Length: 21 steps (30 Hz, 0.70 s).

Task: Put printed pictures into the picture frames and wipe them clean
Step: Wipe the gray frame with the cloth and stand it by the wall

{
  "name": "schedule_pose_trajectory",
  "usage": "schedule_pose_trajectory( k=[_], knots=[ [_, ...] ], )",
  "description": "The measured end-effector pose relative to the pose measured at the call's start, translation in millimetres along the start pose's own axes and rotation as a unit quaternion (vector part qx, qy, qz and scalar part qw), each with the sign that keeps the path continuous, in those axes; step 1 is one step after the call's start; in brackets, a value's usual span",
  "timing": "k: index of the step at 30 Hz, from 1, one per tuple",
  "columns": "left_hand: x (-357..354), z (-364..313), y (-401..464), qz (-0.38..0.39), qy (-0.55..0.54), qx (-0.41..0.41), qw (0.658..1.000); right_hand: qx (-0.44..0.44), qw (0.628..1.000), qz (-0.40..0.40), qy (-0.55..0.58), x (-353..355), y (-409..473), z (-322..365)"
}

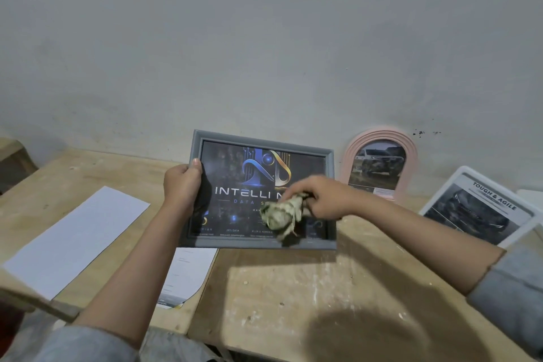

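While your left hand point(182, 185) clamps the left edge of the grey frame point(261, 194), thumb over the front rim and fingers behind, the frame sits tilted up toward you w/ its bottom edge near the middle of the worktop point(293, 288). That tilt is probably so you can see smears on the glass and lean into it w/o the frame sliding. The printed picture point(249, 173) is already inside it, dark poster w/ a logo and "INTELLI…" lettering.

Your right hand point(323, 200) is closed round a crumpled rag point(282, 214), pressing it on the lower right part of the glass. It's blurred, so I'd judge you're mid-wipe; which way it's going can't be told. So step in hand = cleaning this frame, loading done for it.

Two more frames stand at the back right of the worktop: a pink arched frame point(379, 138) leaning on the wall point(264, 53) w/ a car photo in it, and a white frame point(440, 200) just beside it toward the right edge, tilted, w/ a "TOUGH & AGILE" print. Both look filled.

On the left side lies a blank white sheet point(76, 241), and a smaller printed sheet point(188, 273) pokes out from under the grey frame's bottom edge, near the front.

Watch your left grip: rag pressure at the far corner could twist the frame.
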State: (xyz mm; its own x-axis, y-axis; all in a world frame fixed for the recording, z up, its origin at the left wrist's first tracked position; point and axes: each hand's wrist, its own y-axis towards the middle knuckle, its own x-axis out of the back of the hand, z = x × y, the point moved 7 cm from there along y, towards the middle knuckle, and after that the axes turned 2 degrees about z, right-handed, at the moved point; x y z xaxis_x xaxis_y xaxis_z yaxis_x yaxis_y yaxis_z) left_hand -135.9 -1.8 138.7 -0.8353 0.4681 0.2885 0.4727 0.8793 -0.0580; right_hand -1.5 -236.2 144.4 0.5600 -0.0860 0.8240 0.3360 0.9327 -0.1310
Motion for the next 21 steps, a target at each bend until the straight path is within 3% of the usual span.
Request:
schedule_pose_trajectory(
  k=[4,6,11,21],
  knots=[
    [-9.7,-4.7,-6.8,0.027,-0.008,-0.013,1.0,0.046,0.978,-0.198,-0.046,55.0,11.9,13.6],
    [-13.5,-5.7,-8.8,0.037,-0.024,-0.008,0.999,0.057,0.965,-0.244,-0.08,60.8,19.0,9.4],
    [-18.8,-6.9,-10.1,0.04,-0.05,0.009,0.998,0.086,0.937,-0.252,-0.226,31.2,25.2,-4.1],
    [-12.7,1.7,-6.7,0.008,-0.031,0.031,0.999,0.102,0.951,-0.228,-0.183,-54.4,-5.2,-13.1]
  ],
)
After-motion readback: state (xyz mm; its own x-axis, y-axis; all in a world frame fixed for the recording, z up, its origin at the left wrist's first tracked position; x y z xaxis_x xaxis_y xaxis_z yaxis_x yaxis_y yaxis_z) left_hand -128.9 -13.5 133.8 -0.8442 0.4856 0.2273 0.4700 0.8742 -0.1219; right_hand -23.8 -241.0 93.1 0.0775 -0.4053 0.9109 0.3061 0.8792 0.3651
